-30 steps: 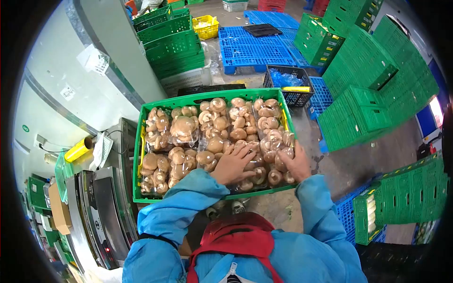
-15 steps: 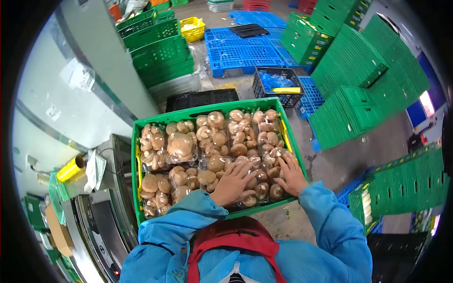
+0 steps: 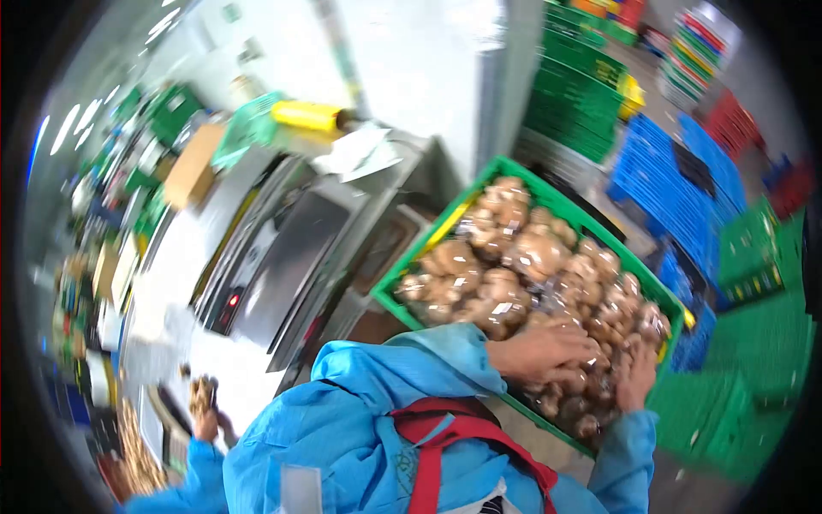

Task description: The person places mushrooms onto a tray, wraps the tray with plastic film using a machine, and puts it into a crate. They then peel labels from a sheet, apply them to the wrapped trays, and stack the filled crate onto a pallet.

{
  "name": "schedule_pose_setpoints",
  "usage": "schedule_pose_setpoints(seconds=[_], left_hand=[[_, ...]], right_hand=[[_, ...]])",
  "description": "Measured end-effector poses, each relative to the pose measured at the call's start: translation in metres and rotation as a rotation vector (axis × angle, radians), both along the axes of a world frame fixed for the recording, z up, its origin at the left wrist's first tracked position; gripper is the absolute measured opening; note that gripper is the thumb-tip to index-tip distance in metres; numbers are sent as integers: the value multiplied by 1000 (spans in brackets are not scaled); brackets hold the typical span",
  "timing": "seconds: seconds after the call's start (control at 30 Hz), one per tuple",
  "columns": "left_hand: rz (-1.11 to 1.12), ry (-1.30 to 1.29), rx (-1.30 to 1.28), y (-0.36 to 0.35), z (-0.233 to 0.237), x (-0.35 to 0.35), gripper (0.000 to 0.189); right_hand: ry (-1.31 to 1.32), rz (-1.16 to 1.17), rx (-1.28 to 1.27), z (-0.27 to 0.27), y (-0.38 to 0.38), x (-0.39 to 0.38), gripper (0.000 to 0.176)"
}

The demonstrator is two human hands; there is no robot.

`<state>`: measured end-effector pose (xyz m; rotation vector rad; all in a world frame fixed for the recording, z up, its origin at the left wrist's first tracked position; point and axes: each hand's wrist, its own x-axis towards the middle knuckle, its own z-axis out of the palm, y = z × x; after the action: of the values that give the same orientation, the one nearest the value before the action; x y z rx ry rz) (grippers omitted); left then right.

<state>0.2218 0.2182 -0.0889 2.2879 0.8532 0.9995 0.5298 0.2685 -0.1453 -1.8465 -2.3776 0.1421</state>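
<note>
A green crate [image 3: 548,192] in front of me holds several clear-wrapped packs of brown mushrooms [image 3: 539,255]. My left hand [image 3: 548,349] lies on the packs near the crate's close side, fingers stretched and apart. On the packs at the right end rests my right hand [image 3: 636,374], its fingers also spread and pointing away from me. Neither hand grips anything. The packs under both palms are partly hidden, and the view is slightly smeared.
To the left stands a metal machine with a dark plate [image 3: 300,248] and a yellow roll [image 3: 308,116]. A co-worker's hand [image 3: 205,424] holds a mushroom pack [image 3: 203,394] at lower left. Green crates [image 3: 574,103] and blue pallets [image 3: 664,167] lie beyond.
My view has swung to the left, so the crate appears turned and further right. The machine shows more fully, and a co-worker's hand has come into view. My hands stay on the packs.
</note>
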Motion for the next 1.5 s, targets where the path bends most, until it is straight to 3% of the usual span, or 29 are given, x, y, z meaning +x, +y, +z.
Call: schedule_pose_setpoints(seconds=[0.07, 0.1, 0.13, 0.17, 0.23, 0.3, 0.33, 0.43, 0.5, 0.53, 0.63, 0.7, 0.87, 0.93, 1.0, 1.07, 1.13, 1.2, 1.3, 1.37, 1.43, 1.47, 1.5], left_hand=[[259, -148, -69, -13, 19, -66, 32], [490, -159, 51, -25, 13, -96, 31], [678, -238, -236, -43, 19, -126, 31], [859, -392, -273, -55, 9, -155, 33], [1141, -274, -133, -69, -5, -217, 33], [1327, 118, 92, -70, -5, -273, 35], [1397, 242, 46, -66, 1, -295, 41], [1392, 436, 167, -32, -4, -364, 47], [1358, 797, 181, 1, -22, -409, 51], [1344, 952, 154, 15, -33, -426, 42], [1296, 1060, 161, 45, -46, -464, 32], [1204, 1125, 23, 51, -49, -480, 21], [1137, 992, -37, 60, -33, -506, 20], [1077, 754, 6, 56, -22, -510, 29], [1010, 754, 43, 50, -26, -508, 36], [991, 930, 45, 51, -42, -505, 38], [1012, 944, 102, 57, -52, -507, 30], [1007, 1073, -30, 64, -62, -511, 20], [1009, 989, 56, 68, -67, -520, 15], [1002, 949, 89, 71, -59, -522, 14], [1053, 707, 245, 74, -23, -517, 10], [1046, 704, 254, 75, 0, -513, 10], [1020, 488, 245, 73, 27, -506, 10]], right_hand=[[161, 111, 91, 8, 6, -3, 50], [170, 164, 80, 15, 13, -17, 50], [280, 215, 64, 22, 17, -31, 44], [388, 252, 50, 28, 20, -45, 37], [447, 273, -94, 50, 22, -87, 33], [470, 294, -235, 65, 20, -127, 26], [472, 295, -224, 76, 19, -147, 26], [465, 535, -178, 92, 19, -184, 24], [450, 470, -150, 89, 14, -199, 22], [428, 413, -134, 89, 12, -205, 21], [437, 350, -147, 91, 0, -224, 20], [394, 312, -172, 94, -5, -230, 22], [469, 192, -218, 90, -9, -248, 23], [465, 195, -211, 91, -10, -258, 23], [501, 268, -253, 97, -7, -276, 24], [497, 274, -241, 102, -9, -286, 24], [476, 289, -218, 105, -11, -292, 24], [496, 264, -219, 101, -15, -287, 24], [480, 222, -214, 102, -22, -274, 23], [453, 193, -198, 107, -29, -269, 23], [497, 174, -237, 111, -33, -265, 23], [500, 166, -230, 110, -33, -264, 23], [493, 195, -215, 109, -31, -263, 23]])
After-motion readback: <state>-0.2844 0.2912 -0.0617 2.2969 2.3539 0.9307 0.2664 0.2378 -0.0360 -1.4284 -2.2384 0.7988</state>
